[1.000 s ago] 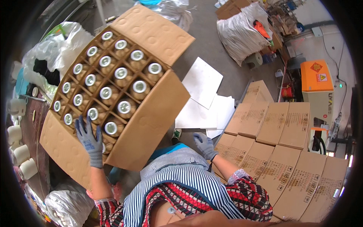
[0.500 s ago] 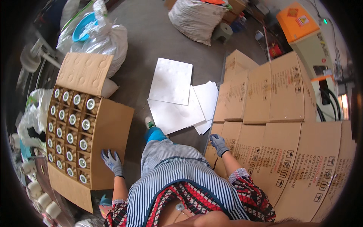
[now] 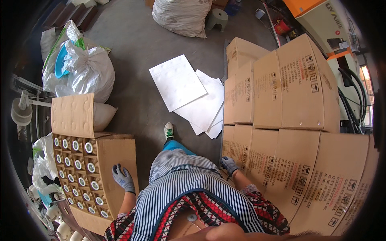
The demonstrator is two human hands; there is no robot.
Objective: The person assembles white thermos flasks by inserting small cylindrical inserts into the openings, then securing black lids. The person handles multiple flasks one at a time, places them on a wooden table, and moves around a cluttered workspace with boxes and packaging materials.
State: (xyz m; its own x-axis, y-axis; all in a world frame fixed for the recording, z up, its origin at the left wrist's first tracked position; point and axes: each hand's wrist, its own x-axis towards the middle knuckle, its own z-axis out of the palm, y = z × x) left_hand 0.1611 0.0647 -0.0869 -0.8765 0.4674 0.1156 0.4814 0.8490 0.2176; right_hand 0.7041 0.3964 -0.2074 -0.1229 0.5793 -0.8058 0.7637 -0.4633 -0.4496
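My left hand (image 3: 123, 178), in a grey work glove, lies with spread fingers against the side flap (image 3: 116, 158) of an open cardboard box. Inside that box, cardboard dividers (image 3: 82, 172) form a grid, and each visible cell holds an item with a round, white-rimmed top (image 3: 91, 167). My right hand (image 3: 229, 164), gloved the same way, hangs beside the stacked closed cartons (image 3: 261, 160) with its fingers loosely bent and apart. Nothing shows in it. Whether it touches a carton, I cannot tell.
Flat white sheets (image 3: 179, 82) overlap on the floor ahead. White sacks (image 3: 94, 72) with a blue basin (image 3: 62, 60) stand at the left. Further off are a large white sack (image 3: 181, 16) and a grey stool (image 3: 217, 19). Orange-topped machinery (image 3: 321, 24) stands at the far right.
My view has shifted forward and turned, so the open box sits lower at the left and the sheets appear rotated. One shoe now shows fully. My left hand stays at the box's side.
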